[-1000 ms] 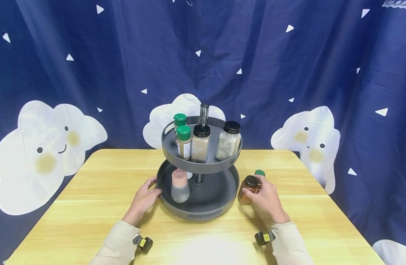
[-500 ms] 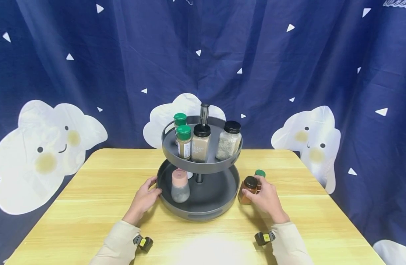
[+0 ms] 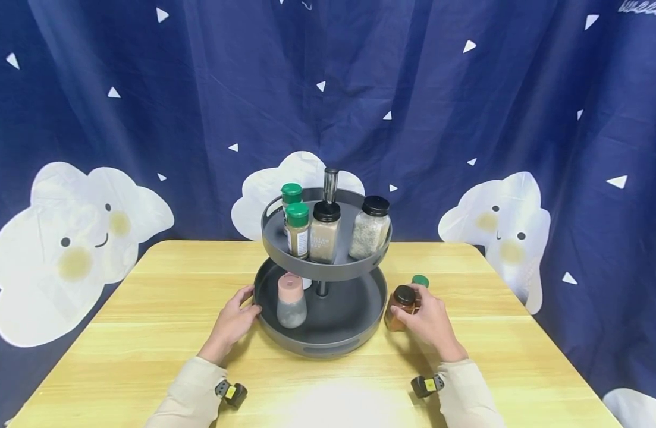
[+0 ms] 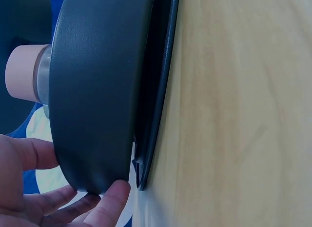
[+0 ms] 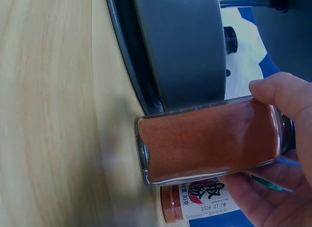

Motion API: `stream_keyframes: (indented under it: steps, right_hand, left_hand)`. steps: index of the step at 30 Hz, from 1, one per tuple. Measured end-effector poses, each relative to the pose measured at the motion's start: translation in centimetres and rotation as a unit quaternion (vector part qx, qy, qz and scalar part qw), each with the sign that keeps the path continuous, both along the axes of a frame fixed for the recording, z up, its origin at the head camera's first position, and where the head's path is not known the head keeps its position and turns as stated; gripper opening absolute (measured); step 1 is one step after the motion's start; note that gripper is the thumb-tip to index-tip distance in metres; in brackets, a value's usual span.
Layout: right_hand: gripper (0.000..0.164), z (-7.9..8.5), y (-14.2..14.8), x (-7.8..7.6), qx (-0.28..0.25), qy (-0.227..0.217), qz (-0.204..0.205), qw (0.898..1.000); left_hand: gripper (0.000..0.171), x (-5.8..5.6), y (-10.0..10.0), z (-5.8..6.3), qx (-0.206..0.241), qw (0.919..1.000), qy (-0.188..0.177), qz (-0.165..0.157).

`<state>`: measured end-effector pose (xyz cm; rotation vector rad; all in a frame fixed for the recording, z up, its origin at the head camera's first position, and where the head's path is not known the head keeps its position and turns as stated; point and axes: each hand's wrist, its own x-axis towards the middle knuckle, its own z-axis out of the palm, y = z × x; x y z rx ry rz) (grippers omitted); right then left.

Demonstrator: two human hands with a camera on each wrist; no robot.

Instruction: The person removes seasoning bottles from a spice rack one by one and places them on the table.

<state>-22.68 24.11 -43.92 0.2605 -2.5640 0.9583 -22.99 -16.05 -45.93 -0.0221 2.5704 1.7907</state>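
Observation:
My right hand point(image 3: 429, 315) grips a square glass jar point(image 5: 204, 141) of red-brown powder by its upper part, just below the black lid. The jar is upright at the right side of a dark grey two-tier turntable point(image 3: 328, 351). Partly hidden behind the jar is a green-capped spice bottle point(image 5: 204, 202) with a white label and reddish contents. On the other side, my left hand point(image 3: 234, 321) rests with thumb and fingertips against the outer wall of the lower tray point(image 4: 97, 90). A pink-capped shaker point(image 3: 291, 303) stands in that tray, near the left hand.
On the upper tray point(image 3: 328, 272) stand two green-capped bottles point(image 3: 297, 232), a black-lidded jar of beige powder point(image 3: 324, 238) and a black-lidded jar of pale flakes point(image 3: 367, 235). A white item point(image 3: 307, 283) shows behind the shaker. The wooden table point(image 3: 162, 309) reaches a blue curtain point(image 3: 413, 89).

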Motion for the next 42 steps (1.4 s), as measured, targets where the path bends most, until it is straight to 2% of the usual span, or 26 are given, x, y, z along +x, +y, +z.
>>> stream_keyframes:
  steps: [7, 17, 23, 28, 32, 42]
  right_hand:
    - [0.060, 0.1, -0.1, 0.0, 0.011, -0.009, 0.000, 1.000]
    - [0.061, 0.2, -0.2, 0.0, 0.033, -0.010, 0.001, 0.999]
    - [0.058, 0.5, -0.2, 0.2, 0.023, 0.002, 0.005, 1.000]
    - [0.051, 1.1, -0.4, 0.1, -0.014, 0.027, 0.026, 0.999]
    - [0.048, 1.8, -0.4, 0.1, -0.023, 0.035, 0.032, 0.999]
    - [0.048, 4.1, -0.2, 0.1, -0.025, 0.044, 0.010, 0.999]
  left_hand:
    - [0.058, -0.1, -0.1, -0.1, 0.001, 1.0000, -0.001, 0.000]
    - [0.057, 0.1, 0.0, 0.3, 0.005, 1.0000, -0.004, -0.001]
    - [0.058, 0.1, 0.1, 0.3, 0.003, 1.0000, -0.004, -0.002]
    - [0.057, 0.1, 0.1, 0.4, -0.001, 1.0000, -0.004, 0.000]
    - [0.058, 0.2, 0.1, 0.5, -0.001, 1.0000, -0.003, 0.001]
    - [0.058, 0.3, 0.1, 0.5, -0.005, 1.0000, -0.006, 0.004]
